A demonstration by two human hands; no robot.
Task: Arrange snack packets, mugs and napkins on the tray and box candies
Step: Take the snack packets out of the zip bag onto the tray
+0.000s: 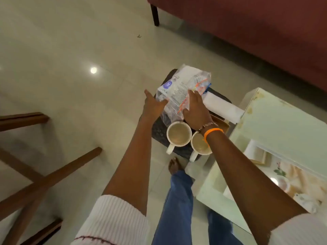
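Both hands are on the snack packet (182,91), a big crinkly bag lying on the dark tray (159,131). The left hand (153,106) touches the bag's left edge with the fingers spread and the thumb up. The right hand (196,112) lies flat on the bag's right side, fingers long and open. Neither hand is closed around the bag; they press and steady it.

Two white mugs (179,133) stand side by side at the near end of the tray, touching the bag. Their handles point toward the person. A white napkin roll (222,107) lies at the right side of the tray, just beside the bag. A pale desk (283,121) stands to the right.

The step looks like setting the bag straight. To do it well, the hands should push softly from both sides so the bag slides flat and does not bump the mugs. The bag is slippery, so slow moves are best. It should not hang over the tray's edge. I see no candies here.
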